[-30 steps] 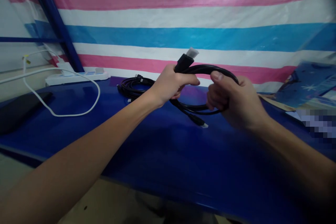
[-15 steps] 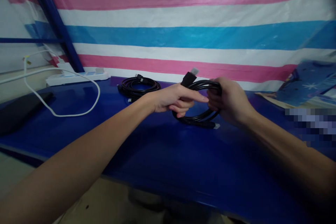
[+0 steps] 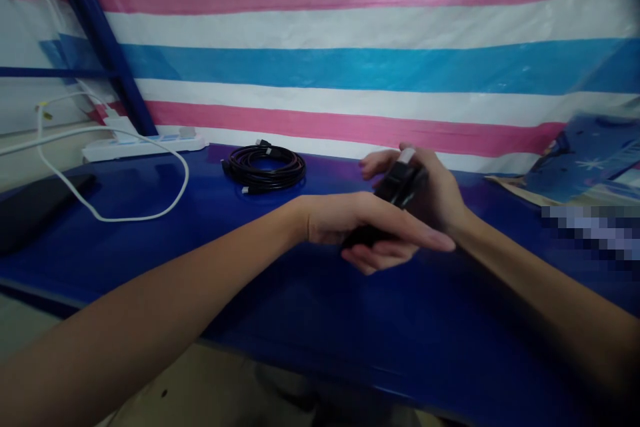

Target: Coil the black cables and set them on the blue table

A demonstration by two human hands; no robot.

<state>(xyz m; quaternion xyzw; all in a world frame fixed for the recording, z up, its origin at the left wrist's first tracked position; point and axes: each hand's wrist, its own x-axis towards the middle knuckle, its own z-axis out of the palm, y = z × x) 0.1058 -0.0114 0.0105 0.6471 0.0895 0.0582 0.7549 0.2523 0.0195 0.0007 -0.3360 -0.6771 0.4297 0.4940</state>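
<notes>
My left hand (image 3: 383, 227) is wrapped round a coiled black cable (image 3: 400, 183), its thumb or forefinger stretched out to the right. A pale metal plug end of the cable points up between my hands. Just behind it, my right hand (image 3: 430, 177) is at the coil's right side, its fingers spread and blurred by motion. Most of the coil is hidden by my left hand. A second black cable coil (image 3: 267, 180) lies on the blue table (image 3: 320, 320), to the left of my hands, with several plug ends showing.
At the back left, a white power strip (image 3: 145, 145) stands near a looped white cable (image 3: 145, 219). A dark flat object (image 3: 45, 203) lies at the far left. Blue printed packaging (image 3: 580, 157) is at the right. A striped sheet (image 3: 350, 70) hangs behind the table.
My left hand has moved right and down, carrying the cable, which is turned and seen more edge-on. My right hand's fingers have opened from their hold on the coil.
</notes>
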